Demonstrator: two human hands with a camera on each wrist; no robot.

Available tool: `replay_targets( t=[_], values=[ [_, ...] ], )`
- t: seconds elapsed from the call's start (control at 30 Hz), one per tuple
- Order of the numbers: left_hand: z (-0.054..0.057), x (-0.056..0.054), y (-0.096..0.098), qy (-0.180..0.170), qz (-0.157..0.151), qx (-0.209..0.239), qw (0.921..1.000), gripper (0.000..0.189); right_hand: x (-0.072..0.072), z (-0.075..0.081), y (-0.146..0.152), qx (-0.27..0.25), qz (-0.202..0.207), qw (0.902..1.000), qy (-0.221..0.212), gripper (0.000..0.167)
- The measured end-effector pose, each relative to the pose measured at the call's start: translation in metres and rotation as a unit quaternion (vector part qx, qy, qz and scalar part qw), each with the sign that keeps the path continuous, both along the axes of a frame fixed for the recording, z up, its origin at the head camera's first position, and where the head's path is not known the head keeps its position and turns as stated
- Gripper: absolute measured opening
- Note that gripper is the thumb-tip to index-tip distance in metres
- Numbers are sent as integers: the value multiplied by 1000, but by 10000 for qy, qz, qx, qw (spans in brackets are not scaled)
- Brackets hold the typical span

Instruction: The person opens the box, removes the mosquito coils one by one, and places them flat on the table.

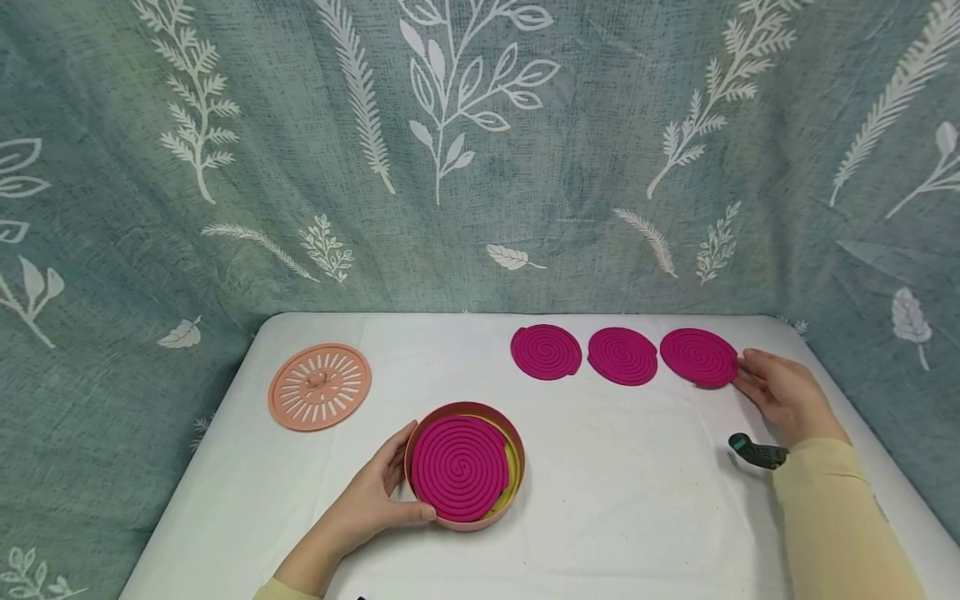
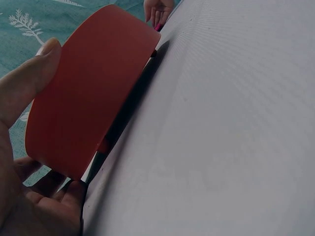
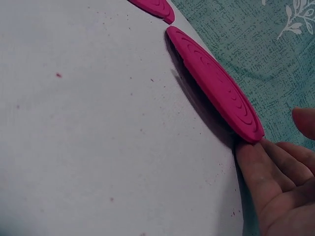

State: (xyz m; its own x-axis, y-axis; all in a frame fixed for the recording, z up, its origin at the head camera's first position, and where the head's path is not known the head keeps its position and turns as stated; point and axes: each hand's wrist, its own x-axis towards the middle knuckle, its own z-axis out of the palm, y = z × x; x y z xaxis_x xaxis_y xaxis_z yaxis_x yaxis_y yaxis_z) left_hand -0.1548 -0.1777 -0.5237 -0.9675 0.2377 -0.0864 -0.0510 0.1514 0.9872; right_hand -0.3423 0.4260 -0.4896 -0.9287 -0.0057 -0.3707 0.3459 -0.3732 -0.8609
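Note:
My left hand [image 1: 371,492] grips a round coral mosquito-coil box [image 1: 517,425], thumb along the near rim and fingers at its left side. Inside it lies a magenta mosquito coil [image 1: 460,468], with some yellow showing beside it. The left wrist view gives the box's smooth outer wall [image 2: 98,83]. At the far right, the fingertips of my right hand [image 1: 787,396] touch the edge of another magenta coil [image 1: 699,357]. From the right wrist, this coil [image 3: 216,88] has dark shadow beneath it, and the thumb [image 3: 305,123] stands apart from it.
Two more magenta coils, one in the middle [image 1: 622,356] and one further left [image 1: 546,352], lie in a row along the back. A slotted coral lid [image 1: 320,387] rests at the left of the white table [image 1: 615,500]. A patterned green curtain [image 1: 480,250] stands behind.

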Motion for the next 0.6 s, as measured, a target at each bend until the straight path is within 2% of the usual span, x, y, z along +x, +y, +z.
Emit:
replay_targets(
  t=[0.1,0.17,0.37,0.6],
  values=[
    [0,0,0,10,-4,-9,10000,117,1,1,-1,15,-11,10000,-11,77],
    [0,0,0,19,-6,-6,10000,118,1,1,-1,39,-8,10000,-7,85],
    [1,0,0,1,9,-15,10000,117,3,3,-1,128,-115,9999,3,86],
    [1,-1,1,90,-12,-87,9999,117,3,3,0,511,-261,9981,-228,91]
  ],
)
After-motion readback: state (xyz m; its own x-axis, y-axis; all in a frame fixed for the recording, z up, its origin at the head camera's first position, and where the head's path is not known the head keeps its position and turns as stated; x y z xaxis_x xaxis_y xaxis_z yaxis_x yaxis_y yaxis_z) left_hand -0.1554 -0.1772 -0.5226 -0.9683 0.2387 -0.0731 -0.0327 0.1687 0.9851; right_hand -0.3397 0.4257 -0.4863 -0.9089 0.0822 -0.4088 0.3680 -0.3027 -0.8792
